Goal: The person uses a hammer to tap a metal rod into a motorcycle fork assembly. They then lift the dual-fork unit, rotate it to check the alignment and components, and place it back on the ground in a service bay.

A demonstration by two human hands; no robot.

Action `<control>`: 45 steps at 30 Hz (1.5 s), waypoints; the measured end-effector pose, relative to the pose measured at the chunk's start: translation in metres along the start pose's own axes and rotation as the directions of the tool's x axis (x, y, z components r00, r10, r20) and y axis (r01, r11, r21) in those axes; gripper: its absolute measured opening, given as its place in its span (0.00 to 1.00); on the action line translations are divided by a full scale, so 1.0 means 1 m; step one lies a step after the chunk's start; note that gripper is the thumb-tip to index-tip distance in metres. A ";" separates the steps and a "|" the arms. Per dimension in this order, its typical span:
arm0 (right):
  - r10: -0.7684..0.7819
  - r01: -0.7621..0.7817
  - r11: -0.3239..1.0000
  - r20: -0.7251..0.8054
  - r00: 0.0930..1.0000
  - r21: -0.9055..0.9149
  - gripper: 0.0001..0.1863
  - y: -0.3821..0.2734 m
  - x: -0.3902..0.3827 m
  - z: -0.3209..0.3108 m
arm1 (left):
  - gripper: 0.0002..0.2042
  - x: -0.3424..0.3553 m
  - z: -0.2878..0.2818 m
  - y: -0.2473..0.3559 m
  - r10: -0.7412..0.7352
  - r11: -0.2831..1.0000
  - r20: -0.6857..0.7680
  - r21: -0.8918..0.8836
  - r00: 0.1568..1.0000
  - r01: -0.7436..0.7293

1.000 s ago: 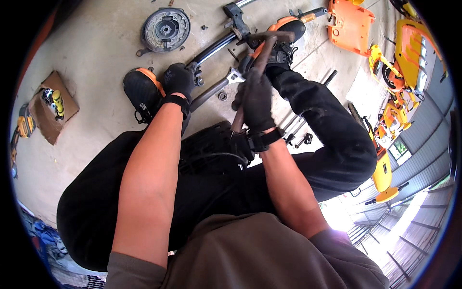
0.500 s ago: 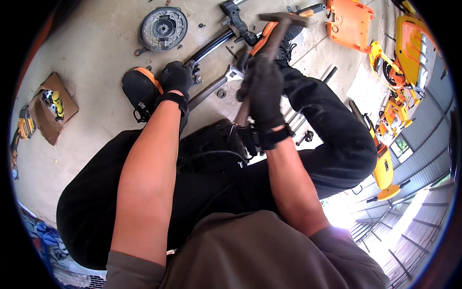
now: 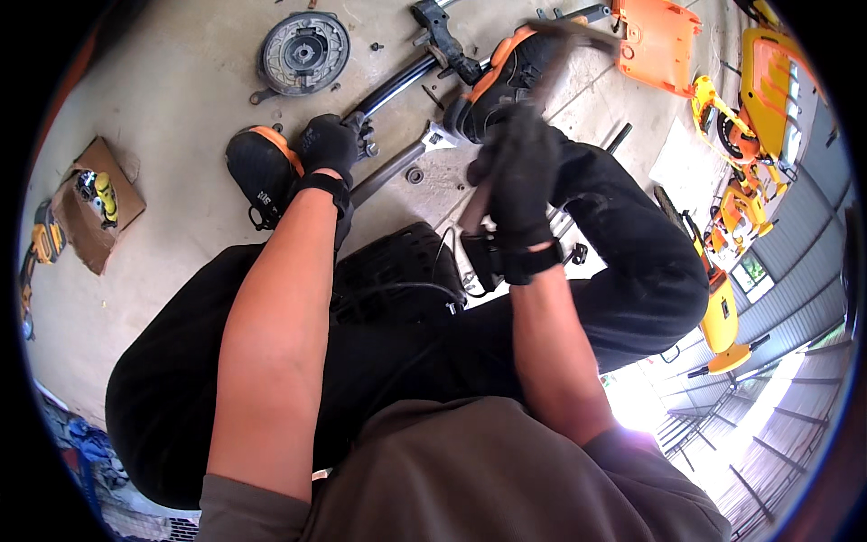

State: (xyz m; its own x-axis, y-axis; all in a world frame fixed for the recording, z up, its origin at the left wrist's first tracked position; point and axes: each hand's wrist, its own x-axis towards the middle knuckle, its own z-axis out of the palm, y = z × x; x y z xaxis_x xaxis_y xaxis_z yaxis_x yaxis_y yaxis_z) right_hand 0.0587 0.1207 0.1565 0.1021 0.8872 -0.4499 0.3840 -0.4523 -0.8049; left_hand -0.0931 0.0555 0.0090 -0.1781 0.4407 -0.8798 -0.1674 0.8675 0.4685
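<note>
My right hand (image 3: 524, 172), in a black glove, is closed round the wooden handle of a hammer (image 3: 553, 79). The hammer is raised and blurred by motion, its dark head over my right shoe (image 3: 515, 68). My left hand (image 3: 327, 144), also gloved, is closed on the near end of a dark, shiny fork tube (image 3: 397, 88), beside my left shoe (image 3: 257, 163). A black clamp (image 3: 444, 41) sits at the tube's far end. Between my hands lies an adjustable wrench (image 3: 436, 137), and a small metal ring (image 3: 414, 175) is close to it.
A round brake plate (image 3: 305, 54) lies at the far left. Further left are a cardboard piece (image 3: 126, 199) with a yellow bottle on it and a yellow power tool (image 3: 47, 237). An orange panel (image 3: 655, 45) and yellow machine parts (image 3: 768, 81) line the right. A black ribbed part (image 3: 388, 271) lies between my legs.
My right hand and the hammer have swung a little to the right. My left hand stays in place on the tube.
</note>
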 end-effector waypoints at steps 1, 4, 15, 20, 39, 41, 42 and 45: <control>0.040 -0.032 0.989 -0.050 0.998 0.142 0.14 -0.015 0.000 -0.004 | 0.13 -0.004 -0.001 0.006 0.009 0.997 -0.030 0.079 1.000 -0.006; -0.147 0.152 0.987 -0.093 0.985 0.054 0.08 0.031 0.000 -0.003 | 0.15 0.008 0.004 -0.003 0.013 0.998 0.003 0.059 1.000 -0.013; 0.098 -0.085 0.973 -0.052 0.994 0.216 0.14 -0.024 -0.009 0.009 | 0.25 0.015 -0.001 -0.018 0.123 0.921 -0.067 0.380 0.990 -0.089; 0.319 -0.320 0.947 0.033 0.947 0.029 0.14 0.052 -0.019 0.040 | 0.13 -0.005 0.003 0.014 0.019 0.985 -0.058 0.175 0.998 -0.008; 0.085 -0.071 0.974 -0.055 0.995 0.214 0.11 -0.012 -0.009 0.012 | 0.14 -0.001 0.000 0.001 0.070 0.989 -0.023 0.131 0.997 -0.067; -0.009 0.022 0.990 -0.095 0.995 0.138 0.12 0.012 -0.001 0.012 | 0.14 -0.003 0.001 0.004 0.046 0.992 -0.015 0.114 0.999 -0.044; -0.116 0.121 0.992 -0.105 0.988 0.044 0.12 0.066 0.002 0.018 | 0.14 -0.003 0.003 0.012 0.042 0.990 -0.012 0.138 0.999 -0.040; 0.421 -0.427 0.903 0.085 0.903 0.056 0.14 0.036 -0.029 0.051 | 0.15 -0.003 0.001 0.015 0.041 0.961 -0.049 0.275 0.998 -0.026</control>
State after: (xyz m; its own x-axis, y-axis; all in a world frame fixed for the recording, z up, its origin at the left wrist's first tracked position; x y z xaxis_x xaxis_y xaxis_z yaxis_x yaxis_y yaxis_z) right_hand 0.0229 0.0741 0.1208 0.1760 0.6028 -0.7783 0.2515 -0.7919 -0.5565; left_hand -0.0939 0.0676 0.0187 -0.2317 0.4644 -0.8548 0.1100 0.8855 0.4513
